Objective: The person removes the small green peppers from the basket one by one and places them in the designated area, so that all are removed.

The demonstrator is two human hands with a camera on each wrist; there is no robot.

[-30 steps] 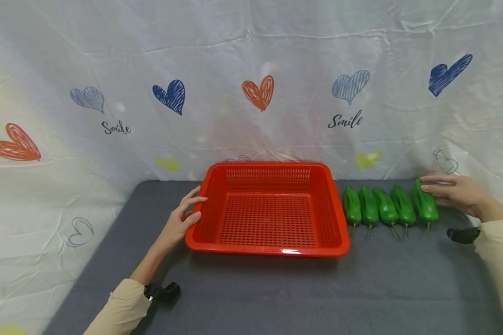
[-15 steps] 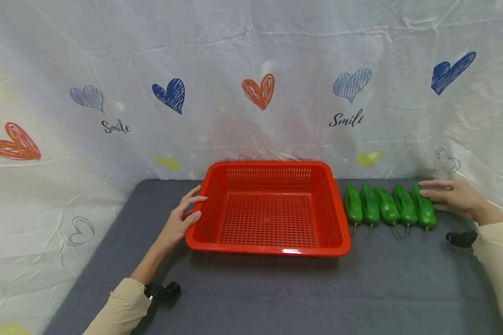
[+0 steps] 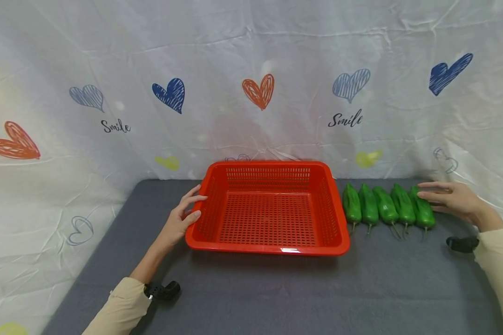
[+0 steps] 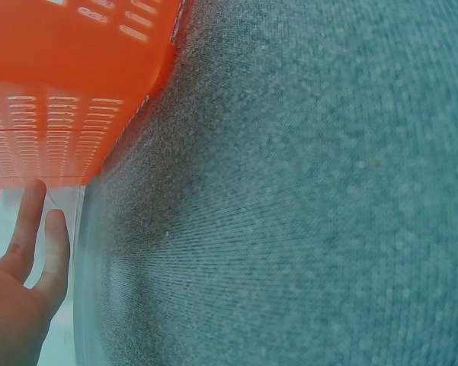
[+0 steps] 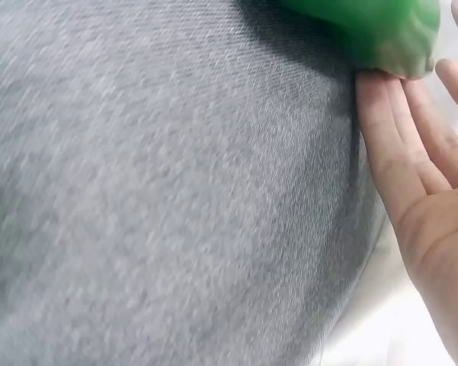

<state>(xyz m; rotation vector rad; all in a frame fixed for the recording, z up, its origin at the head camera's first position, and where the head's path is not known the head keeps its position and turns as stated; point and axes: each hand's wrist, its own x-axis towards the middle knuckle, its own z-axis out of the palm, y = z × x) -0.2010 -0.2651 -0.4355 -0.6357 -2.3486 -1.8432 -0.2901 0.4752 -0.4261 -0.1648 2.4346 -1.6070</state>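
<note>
A red plastic basket point(image 3: 268, 250) with slotted walls sits at the middle of the table. My left hand point(image 3: 181, 217) rests on its left rim, fingertips and thumb tip at the edge; in the left wrist view two outstretched fingers point(image 4: 56, 252) lie by the basket's outer wall. To the right of the basket several green peppers point(image 3: 386, 207) lie side by side, stems toward me. My right hand point(image 3: 457, 200) touches the rightmost pepper point(image 3: 424, 214) from its right side. In the right wrist view those fingers point(image 5: 389, 145) are straight against the pepper's end.
A grey cloth point(image 3: 268, 298) covers the table, its back edge just behind the basket and peppers. Behind stands a white curtain point(image 3: 218, 56) printed with hearts. Black straps with camera units point(image 3: 162, 291) sit at both wrists.
My right hand has pushed the rightmost pepper left, and the gap to its neighbour has closed. The left hand and the basket stay where they were.
</note>
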